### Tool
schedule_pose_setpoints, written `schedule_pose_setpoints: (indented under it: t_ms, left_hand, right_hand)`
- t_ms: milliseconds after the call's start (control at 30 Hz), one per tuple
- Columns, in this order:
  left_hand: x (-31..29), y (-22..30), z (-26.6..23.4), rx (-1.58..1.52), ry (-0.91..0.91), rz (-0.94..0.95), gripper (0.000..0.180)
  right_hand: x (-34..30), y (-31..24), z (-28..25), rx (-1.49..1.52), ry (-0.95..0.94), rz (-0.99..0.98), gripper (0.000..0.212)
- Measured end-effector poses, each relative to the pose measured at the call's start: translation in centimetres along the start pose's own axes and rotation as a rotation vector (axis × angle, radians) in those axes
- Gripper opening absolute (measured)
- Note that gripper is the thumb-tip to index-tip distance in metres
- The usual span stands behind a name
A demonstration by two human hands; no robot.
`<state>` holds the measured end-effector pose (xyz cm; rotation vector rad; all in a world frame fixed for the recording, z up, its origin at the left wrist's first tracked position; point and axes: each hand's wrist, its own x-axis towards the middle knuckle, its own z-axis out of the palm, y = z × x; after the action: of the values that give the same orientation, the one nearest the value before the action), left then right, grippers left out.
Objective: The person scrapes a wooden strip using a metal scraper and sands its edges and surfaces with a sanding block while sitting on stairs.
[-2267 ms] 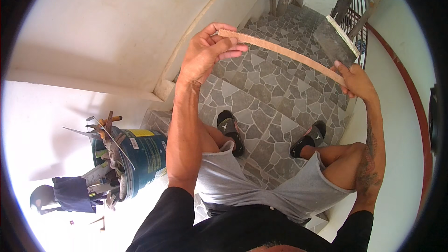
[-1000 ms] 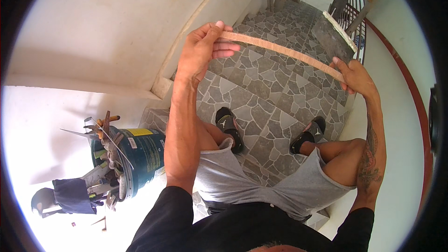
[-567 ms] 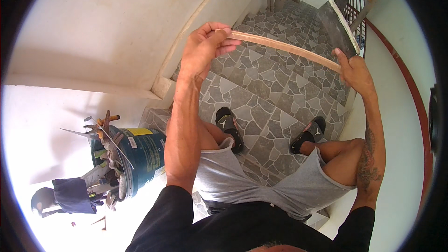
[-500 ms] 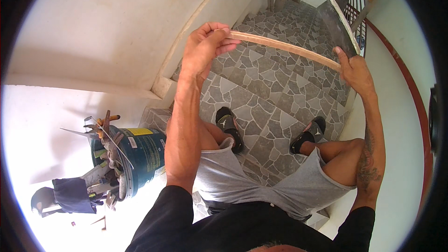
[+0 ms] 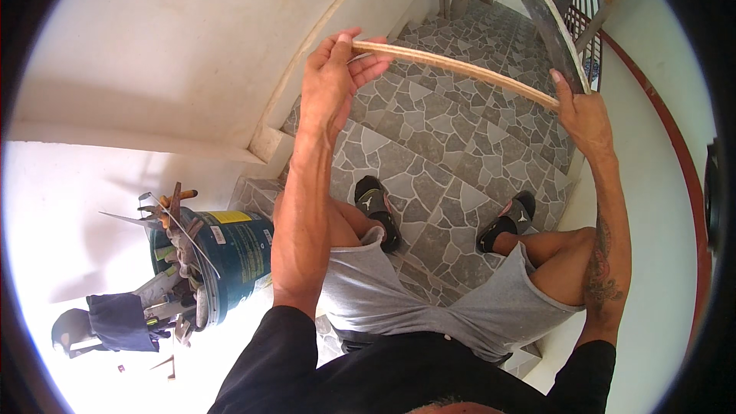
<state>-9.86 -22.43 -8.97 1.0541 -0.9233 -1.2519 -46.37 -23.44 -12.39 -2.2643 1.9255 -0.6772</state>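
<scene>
A long, thin wooden strip spans the space between my hands above the stairs, bowed in this view. My left hand pinches its left end, the thumb on top and the other fingers stretched out behind. At the opposite end, my right hand is closed round the strip. That same hand also grips the lower end of a dark, flat board with a rough whitish edge, which points up and away. Whether strip and board touch inside my right hand is hidden.
Stone-patterned tiled steps descend ahead, with my feet on them. To the left, a dark green bucket holds several hand tools, beside a dark cloth. Pale walls rise on both sides; a metal railing stands at the far right.
The strip's left end has risen slightly and moved left with my left hand, whose fingers have spread. The strip and the dark board have rolled, showing more of their edges.
</scene>
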Motion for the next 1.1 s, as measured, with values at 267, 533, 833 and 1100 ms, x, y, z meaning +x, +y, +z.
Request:
schedule_pose_setpoints:
  t_ms: [267, 533, 833, 1100]
  left_hand:
    - [-1.2, -2.8, 3.8, -0.019, -0.032, -0.072, 0.034]
    - [-1.1, -2.1, 3.6, -0.044, 0.022, -0.138, 0.027]
    - [0.2, -0.7, 0.7, -0.073, 0.14, -0.035, 0.029]
    - [0.5, 0.2, -0.5, -0.049, 0.289, 0.022, 0.027]
  right_hand:
    - [-1.0, -3.5, 0.3, 0.059, 0.001, 0.099, 0.05]
    - [-1.0, -4.3, 0.0, 0.134, 0.046, 0.034, 0.039]
    - [-0.6, -2.5, 0.2, 0.199, 0.101, -0.075, 0.039]
    - [-0.8, -3.1, -0.3, 0.2, -0.036, 0.013, 0.045]
